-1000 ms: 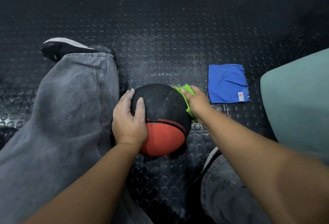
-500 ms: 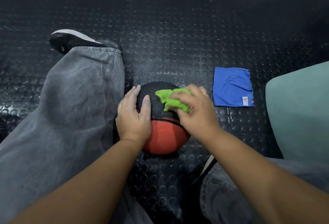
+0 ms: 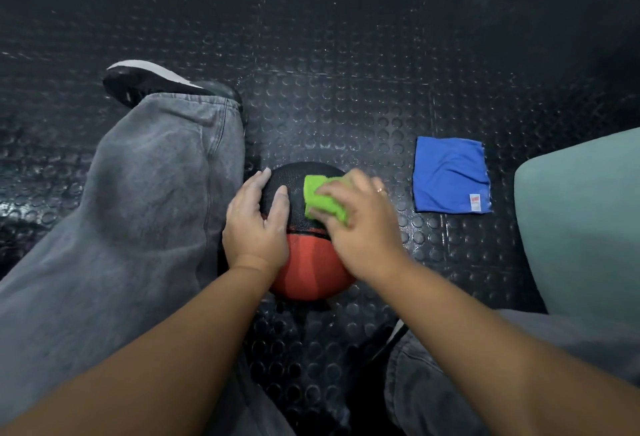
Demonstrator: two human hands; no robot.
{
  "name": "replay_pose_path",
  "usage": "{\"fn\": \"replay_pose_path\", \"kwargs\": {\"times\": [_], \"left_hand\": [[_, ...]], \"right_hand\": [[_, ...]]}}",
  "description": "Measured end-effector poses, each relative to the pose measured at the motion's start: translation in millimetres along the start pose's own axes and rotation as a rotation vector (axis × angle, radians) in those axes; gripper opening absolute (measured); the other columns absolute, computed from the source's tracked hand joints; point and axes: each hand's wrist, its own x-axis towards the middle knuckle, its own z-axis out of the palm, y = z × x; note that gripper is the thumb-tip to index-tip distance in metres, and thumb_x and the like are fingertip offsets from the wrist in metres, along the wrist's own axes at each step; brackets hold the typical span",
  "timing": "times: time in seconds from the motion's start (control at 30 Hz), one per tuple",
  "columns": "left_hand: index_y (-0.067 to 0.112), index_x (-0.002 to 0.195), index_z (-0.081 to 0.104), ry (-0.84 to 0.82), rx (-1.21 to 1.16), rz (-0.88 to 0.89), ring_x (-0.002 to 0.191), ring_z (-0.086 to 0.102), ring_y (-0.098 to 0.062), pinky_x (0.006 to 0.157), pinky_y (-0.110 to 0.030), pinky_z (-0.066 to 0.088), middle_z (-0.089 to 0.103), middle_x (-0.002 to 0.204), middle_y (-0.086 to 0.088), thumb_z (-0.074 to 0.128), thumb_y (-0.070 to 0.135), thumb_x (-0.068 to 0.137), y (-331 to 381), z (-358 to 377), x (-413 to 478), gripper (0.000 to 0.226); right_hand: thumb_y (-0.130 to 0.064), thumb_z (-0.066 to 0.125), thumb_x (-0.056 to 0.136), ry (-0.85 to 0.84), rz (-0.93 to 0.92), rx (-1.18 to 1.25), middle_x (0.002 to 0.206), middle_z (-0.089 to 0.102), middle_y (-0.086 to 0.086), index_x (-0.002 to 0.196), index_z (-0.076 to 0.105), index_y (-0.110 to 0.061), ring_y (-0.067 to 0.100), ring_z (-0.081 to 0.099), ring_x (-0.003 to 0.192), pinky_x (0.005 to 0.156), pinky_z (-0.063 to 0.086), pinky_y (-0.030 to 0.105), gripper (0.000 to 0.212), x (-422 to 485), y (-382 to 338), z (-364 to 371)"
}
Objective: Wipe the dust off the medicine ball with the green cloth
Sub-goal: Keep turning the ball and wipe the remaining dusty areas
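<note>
A black and red medicine ball [image 3: 308, 262] rests on the studded black floor between my legs. My left hand [image 3: 254, 227] lies flat on the ball's left side, fingers straight, steadying it. My right hand [image 3: 360, 227] grips the bunched green cloth [image 3: 320, 198] and presses it on the black top of the ball. The hand is a little blurred. Most of the ball's right side is hidden under it.
A folded blue cloth [image 3: 450, 176] lies on the floor to the right of the ball. A pale green seat edge [image 3: 581, 227] stands at the far right. My left leg in grey trousers [image 3: 138, 227] and its black shoe [image 3: 156, 84] lie close to the ball's left.
My right hand has carried the green cloth from the ball's right side up onto its top and is rubbing there. My left hand stays on the ball.
</note>
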Motion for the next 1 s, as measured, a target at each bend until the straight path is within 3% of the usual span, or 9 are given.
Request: {"fn": "replay_pose_path", "kwargs": {"times": [0.13, 0.23, 0.3, 0.4, 0.57, 0.63, 0.8, 0.93, 1.0], "left_hand": [[0.027, 0.136, 0.061, -0.02, 0.018, 0.037, 0.133, 0.052, -0.014, 0.111, -0.047, 0.042, 0.059, 0.141, 0.009, 0.044, 0.059, 0.088, 0.8, 2.0, -2.6, 0.06], [0.028, 0.137, 0.06, -0.019, 0.052, 0.045, 0.134, 0.05, -0.011, 0.113, -0.045, 0.04, 0.058, 0.143, 0.01, 0.042, 0.059, 0.089, 3.0, 2.0, -5.2, 0.06], [0.029, 0.138, 0.06, -0.021, 0.042, 0.042, 0.135, 0.049, -0.01, 0.114, -0.044, 0.039, 0.057, 0.143, 0.012, 0.042, 0.058, 0.089, 3.1, 0.9, -5.5, 0.06], [0.03, 0.137, 0.06, -0.02, 0.019, 0.025, 0.135, 0.049, -0.008, 0.114, -0.044, 0.04, 0.057, 0.143, 0.013, 0.042, 0.058, 0.089, 3.2, -0.2, -2.5, 0.058], [0.029, 0.135, 0.062, -0.015, 0.015, 0.016, 0.134, 0.05, -0.009, 0.113, -0.042, 0.04, 0.059, 0.141, 0.013, 0.039, 0.057, 0.09, 2.4, 0.2, 2.7, 0.058], [0.03, 0.136, 0.062, -0.021, -0.002, 0.005, 0.135, 0.049, -0.009, 0.114, -0.041, 0.039, 0.058, 0.142, 0.014, 0.036, 0.057, 0.09, 2.6, 0.8, 1.7, 0.059], [0.027, 0.137, 0.061, -0.028, 0.059, 0.044, 0.138, 0.047, -0.01, 0.115, -0.044, 0.037, 0.057, 0.144, 0.011, 0.032, 0.052, 0.092, 7.6, 6.0, -1.3, 0.059], [0.027, 0.138, 0.06, -0.035, 0.061, 0.051, 0.138, 0.047, -0.01, 0.115, -0.045, 0.038, 0.057, 0.144, 0.011, 0.032, 0.052, 0.093, 6.4, 5.1, 0.1, 0.059], [0.027, 0.138, 0.06, -0.03, 0.07, 0.041, 0.137, 0.047, -0.01, 0.115, -0.045, 0.038, 0.057, 0.144, 0.012, 0.033, 0.052, 0.092, 7.1, 4.9, 0.3, 0.059]], "right_hand": [[-0.073, 0.05, 0.079, 0.027, 0.001, -0.138, 0.1, 0.054, -0.009, 0.113, 0.06, -0.043, 0.022, 0.047, 0.099, 0.083, 0.046, 0.043, 0.046, 2.1, 6.1, -11.3], [-0.068, 0.051, 0.082, 0.017, 0.219, 0.006, 0.119, 0.057, -0.005, 0.135, 0.041, -0.041, 0.019, 0.05, 0.112, 0.097, 0.04, 0.038, 0.06, 24.7, 33.2, -5.0], [-0.063, 0.056, 0.083, 0.025, 0.415, 0.091, 0.119, 0.054, -0.001, 0.125, 0.053, -0.024, 0.022, 0.052, 0.114, 0.095, 0.04, 0.035, 0.058, 37.6, 49.9, 1.7], [-0.063, 0.057, 0.082, -0.037, 0.538, 0.175, 0.112, 0.05, -0.003, 0.105, 0.064, -0.025, 0.022, 0.054, 0.108, 0.089, 0.039, 0.032, 0.045, 50.5, 49.0, 3.0], [-0.064, 0.064, 0.071, 0.12, 0.1, -0.027, 0.078, 0.055, -0.008, 0.064, 0.064, -0.022, 0.022, 0.051, 0.085, 0.076, 0.043, 0.041, 0.042, 16.0, -15.6, 11.8], [-0.058, 0.063, 0.073, 0.149, -0.054, -0.166, 0.075, 0.054, -0.009, 0.06, 0.062, -0.022, 0.023, 0.049, 0.085, 0.071, 0.041, 0.041, 0.039, 1.6, -25.2, 20.0], [-0.053, 0.059, 0.078, 0.226, -0.082, -0.211, 0.074, 0.055, -0.004, 0.06, 0.058, -0.019, 0.028, 0.05, 0.079, 0.066, 0.044, 0.04, 0.039, 22.7, 1.4, 19.5], [-0.052, 0.058, 0.079, 0.201, 0.152, -0.094, 0.076, 0.057, 0.0, 0.065, 0.062, -0.019, 0.031, 0.053, 0.08, 0.067, 0.045, 0.037, 0.036, 47.3, 17.1, 17.2], [-0.049, 0.061, 0.08, 0.176, 0.252, -0.005, 0.071, 0.05, -0.003, 0.058, 0.05, -0.023, 0.03, 0.054, 0.076, 0.061, 0.039, 0.034, 0.036, 60.7, 25.0, 16.0]]}}
